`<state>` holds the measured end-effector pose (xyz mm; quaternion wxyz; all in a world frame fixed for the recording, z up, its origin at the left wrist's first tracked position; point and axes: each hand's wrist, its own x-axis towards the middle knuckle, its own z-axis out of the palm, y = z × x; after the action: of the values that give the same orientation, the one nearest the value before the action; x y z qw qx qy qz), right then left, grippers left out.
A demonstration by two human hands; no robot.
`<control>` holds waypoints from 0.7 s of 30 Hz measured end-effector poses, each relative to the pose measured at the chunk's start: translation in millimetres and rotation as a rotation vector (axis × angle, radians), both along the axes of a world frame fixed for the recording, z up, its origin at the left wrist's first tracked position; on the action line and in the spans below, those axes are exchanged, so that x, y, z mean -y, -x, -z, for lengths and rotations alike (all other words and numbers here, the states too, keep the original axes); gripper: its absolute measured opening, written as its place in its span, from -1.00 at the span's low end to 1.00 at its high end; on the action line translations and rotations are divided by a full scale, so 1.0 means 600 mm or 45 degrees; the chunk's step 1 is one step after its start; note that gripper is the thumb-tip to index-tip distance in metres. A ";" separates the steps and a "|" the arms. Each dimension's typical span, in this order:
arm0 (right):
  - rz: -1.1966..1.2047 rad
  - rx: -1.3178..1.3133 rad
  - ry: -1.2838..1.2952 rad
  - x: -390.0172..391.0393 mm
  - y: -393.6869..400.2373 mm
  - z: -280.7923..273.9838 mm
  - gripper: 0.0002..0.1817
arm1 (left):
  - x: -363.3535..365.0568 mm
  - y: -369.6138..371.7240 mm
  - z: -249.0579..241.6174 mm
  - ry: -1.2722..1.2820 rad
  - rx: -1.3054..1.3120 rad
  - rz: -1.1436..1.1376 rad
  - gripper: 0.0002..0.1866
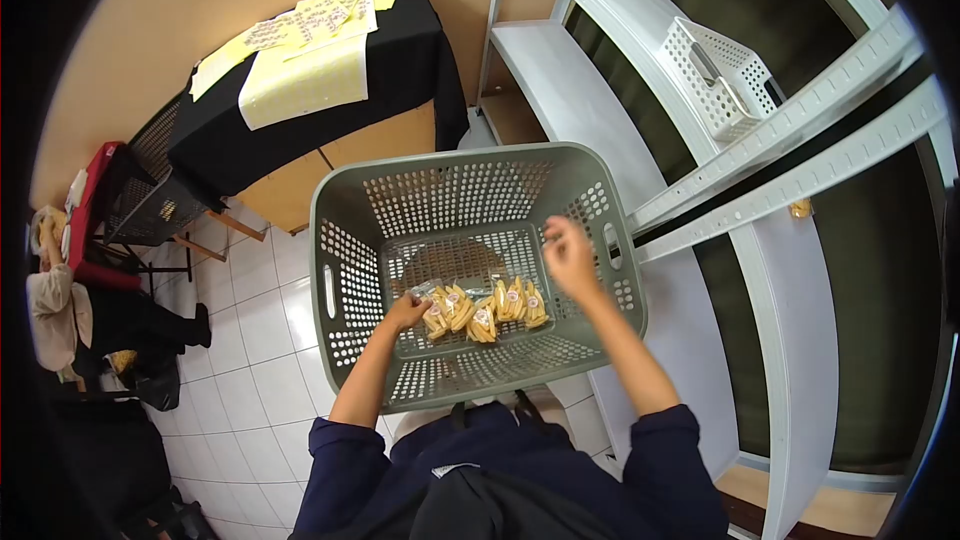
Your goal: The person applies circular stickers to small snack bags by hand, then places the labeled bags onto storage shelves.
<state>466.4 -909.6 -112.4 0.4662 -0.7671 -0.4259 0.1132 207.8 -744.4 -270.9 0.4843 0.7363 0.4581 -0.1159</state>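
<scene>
Left hand [408, 312] down in the grey basket [335, 240] at frame centre, fingers curled on a snack packet [437, 312]; right hand [570, 258] hovers above, fingers loosely together, empty.

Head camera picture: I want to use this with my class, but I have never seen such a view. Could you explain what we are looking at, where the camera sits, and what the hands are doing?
The camera is worn on a person's head and looks down, so you see their own two arms in dark sleeves. There is no machine here, only bare hands. In front of them is a grey plastic basket with holes in its walls. On its bottom lie several small clear packets of yellow snacks. The left hand rests on the packets at their left end. The right hand hovers above them, fingers curled, holding nothing that I can make out. To the right stand white shelves; behind is a table with a black cloth.
</scene>
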 end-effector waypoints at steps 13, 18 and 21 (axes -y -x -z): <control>0.160 -0.281 1.101 0.067 0.001 0.415 -0.36 | 0.068 -0.018 0.145 0.134 -0.516 -0.572 0.03; 0.391 -0.195 1.025 0.063 0.022 0.479 -0.33 | 0.099 -0.043 0.179 -0.381 -0.349 -0.749 -0.14; 0.499 -0.280 1.039 0.051 0.036 0.484 -0.34 | 0.109 -0.073 0.196 -0.277 -0.086 -0.767 -0.29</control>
<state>444.9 -940.1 -402.5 0.1813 -0.9373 -0.1415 0.2620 251.7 -809.6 -388.3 0.3997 0.6107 0.6811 0.0579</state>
